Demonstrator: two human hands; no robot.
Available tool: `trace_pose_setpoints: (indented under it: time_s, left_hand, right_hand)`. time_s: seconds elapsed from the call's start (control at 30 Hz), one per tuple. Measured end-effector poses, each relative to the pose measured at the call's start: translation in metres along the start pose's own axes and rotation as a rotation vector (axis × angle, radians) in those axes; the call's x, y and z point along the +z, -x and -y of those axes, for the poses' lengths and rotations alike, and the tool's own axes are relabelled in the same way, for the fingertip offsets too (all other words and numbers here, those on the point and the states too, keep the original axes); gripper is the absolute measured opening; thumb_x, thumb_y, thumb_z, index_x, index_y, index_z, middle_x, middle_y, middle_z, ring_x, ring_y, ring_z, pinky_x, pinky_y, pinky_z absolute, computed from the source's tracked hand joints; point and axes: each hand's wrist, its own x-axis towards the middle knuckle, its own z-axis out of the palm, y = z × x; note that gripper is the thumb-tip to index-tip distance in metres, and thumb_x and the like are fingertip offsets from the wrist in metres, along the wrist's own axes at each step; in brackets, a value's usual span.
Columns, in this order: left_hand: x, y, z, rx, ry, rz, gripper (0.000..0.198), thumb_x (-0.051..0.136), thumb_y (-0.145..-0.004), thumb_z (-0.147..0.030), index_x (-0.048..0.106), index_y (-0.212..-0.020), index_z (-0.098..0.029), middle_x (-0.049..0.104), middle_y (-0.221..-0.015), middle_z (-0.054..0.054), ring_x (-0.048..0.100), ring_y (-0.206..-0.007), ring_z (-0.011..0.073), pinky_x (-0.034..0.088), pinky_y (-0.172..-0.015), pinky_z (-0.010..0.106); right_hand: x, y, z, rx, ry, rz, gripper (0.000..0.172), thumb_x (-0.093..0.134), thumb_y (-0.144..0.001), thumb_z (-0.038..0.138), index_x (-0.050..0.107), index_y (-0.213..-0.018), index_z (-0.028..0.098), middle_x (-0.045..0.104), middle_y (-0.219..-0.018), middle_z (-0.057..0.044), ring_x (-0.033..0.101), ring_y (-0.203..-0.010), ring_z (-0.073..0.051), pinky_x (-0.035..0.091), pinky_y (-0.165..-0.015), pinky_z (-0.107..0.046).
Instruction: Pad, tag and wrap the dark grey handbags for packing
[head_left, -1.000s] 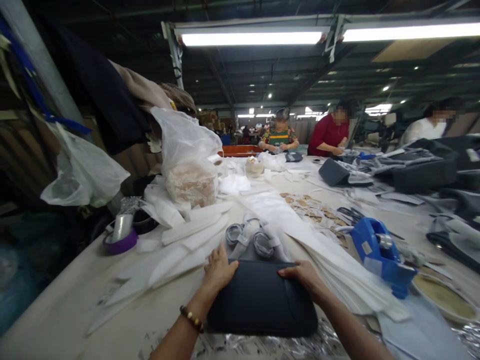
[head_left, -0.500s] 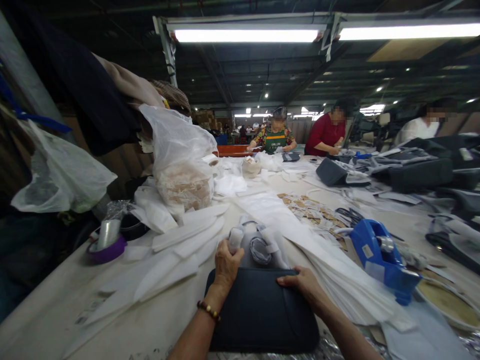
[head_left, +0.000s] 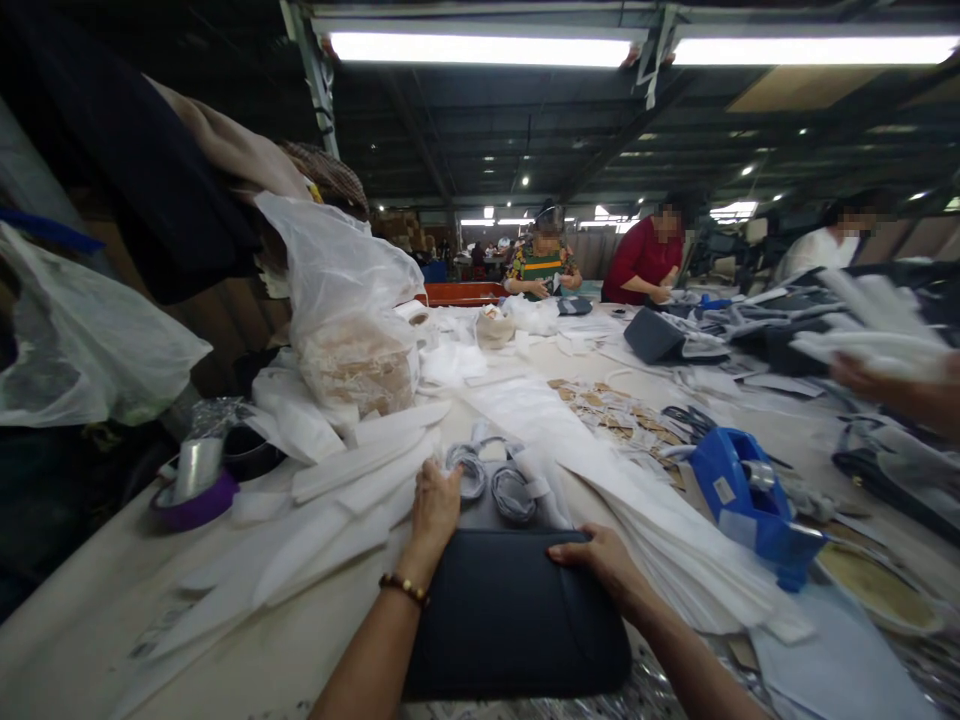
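Observation:
A dark navy bag with rounded corners lies on the table close in front of me. Beyond its top edge, two grey coiled straps rest on pale wrapping. My left hand has its fingers and thumb closed at the left coiled strap; some of its fingertips are hidden. My right hand grips the bag's upper right edge, with the thumb on top and the other fingers out of sight.
White foam sheets fan out on both sides. A blue tape dispenser stands right, a purple tape roll left. Behind is a plastic-wrapped bundle. Co-workers stand across the table; another person's hand holds white strips at right.
The left coiled strap has turned so its round face shows, and my left hand has shifted slightly away from it. At right, another person's hand with white strips has come into view.

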Motion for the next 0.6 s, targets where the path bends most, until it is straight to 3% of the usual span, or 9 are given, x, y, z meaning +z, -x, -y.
trace_pose_setpoints:
  time_s: [0.07,0.17,0.33,0.47,0.53,0.6]
  left_hand:
    - [0.000,0.006,-0.004,0.037,-0.156,-0.011,0.051,0.044,-0.088,-0.032,0.035,-0.129,-0.003,0.049,-0.123,0.028,0.047,-0.116,0.0365,0.038,-0.093,0.051]
    - [-0.002,0.007,-0.005,0.047,-0.333,0.041,0.062,0.040,-0.088,-0.030,0.022,-0.137,0.002,0.044,-0.128,0.031,0.042,-0.120,0.0407,0.032,-0.095,0.056]
    - [-0.010,-0.002,-0.006,0.060,-0.509,0.171,0.059,0.044,-0.082,-0.022,0.032,-0.133,0.004,0.055,-0.117,0.029,0.053,-0.110,0.0385,0.040,-0.090,0.052]
    - [-0.014,0.003,-0.027,0.180,-0.592,0.082,0.062,0.039,-0.084,-0.016,0.019,-0.136,0.011,0.038,-0.133,0.036,0.040,-0.122,0.0428,0.033,-0.096,0.056]
    - [-0.008,0.000,-0.040,0.290,-0.585,0.075,0.054,0.030,-0.088,-0.011,0.021,-0.139,0.005,0.035,-0.139,0.029,0.037,-0.127,0.0350,0.032,-0.102,0.047]
    - [0.004,-0.009,-0.051,0.404,-0.560,0.156,0.047,0.027,-0.089,-0.006,0.040,-0.134,-0.008,0.050,-0.132,0.015,0.045,-0.122,0.0228,0.035,-0.102,0.032]
  right_hand:
    - [0.000,0.001,0.000,0.004,-0.003,0.004,0.029,0.071,-0.046,0.030,0.059,-0.069,0.016,0.064,-0.059,-0.002,0.062,-0.062,-0.023,0.041,-0.050,-0.028]
    - [-0.001,0.002,0.000,-0.002,-0.007,0.013,0.029,0.070,-0.048,0.031,0.059,-0.070,0.017,0.064,-0.060,-0.002,0.062,-0.062,-0.022,0.041,-0.051,-0.027]
    - [-0.002,0.003,-0.001,-0.022,0.003,0.020,0.027,0.069,-0.049,0.031,0.060,-0.070,0.016,0.064,-0.060,-0.002,0.062,-0.064,-0.023,0.040,-0.051,-0.027]
    - [-0.003,0.003,-0.003,-0.037,0.018,0.001,0.024,0.070,-0.051,0.031,0.059,-0.069,0.017,0.064,-0.061,-0.001,0.062,-0.065,-0.023,0.040,-0.052,-0.026]
    - [-0.003,0.002,-0.003,-0.032,0.032,0.001,0.024,0.070,-0.052,0.031,0.060,-0.069,0.017,0.064,-0.061,-0.001,0.062,-0.065,-0.023,0.040,-0.053,-0.027]
    - [-0.003,0.000,-0.004,-0.027,0.050,0.000,0.025,0.071,-0.052,0.030,0.060,-0.070,0.017,0.064,-0.061,-0.001,0.062,-0.067,-0.023,0.039,-0.054,-0.027]
